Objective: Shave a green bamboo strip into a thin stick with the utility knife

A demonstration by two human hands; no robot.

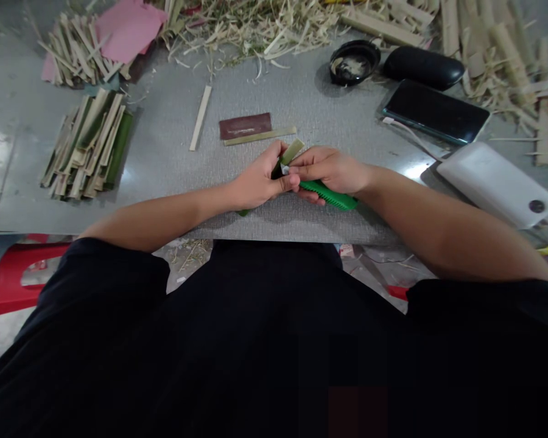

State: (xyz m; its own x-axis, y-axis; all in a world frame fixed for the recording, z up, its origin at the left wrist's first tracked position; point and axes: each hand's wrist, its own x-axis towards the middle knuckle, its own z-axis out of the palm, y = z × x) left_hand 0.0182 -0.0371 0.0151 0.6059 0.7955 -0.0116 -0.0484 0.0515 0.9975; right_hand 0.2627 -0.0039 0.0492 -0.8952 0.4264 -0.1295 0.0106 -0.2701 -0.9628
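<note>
Pinches bamboo strip (293, 150) in left hand (258, 182), wraps right hand (331, 170) round green-handled knife (331, 196), blade against strip by thumbs, low over tabletop (173, 152), likely for steady leverage.

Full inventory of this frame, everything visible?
table: one, grey, under everything
bamboo strip: one, green-tan, centre, gripped
knife: one, green handle, against the strip
strip stack: one, green and tan, table left
loose strips: two, pale, table middle
brown slab: one, red-brown, beside a loose strip
bowl: one, black, far side
case: one, black, right of bowl
phone: one, black, right
power bank: one, white, right edge
pink sheet: one, pink, far left
shavings: heap, pale, far edge
left hand: one, bare, gripping bamboo strip
right hand: one, bare, gripping knife
</note>
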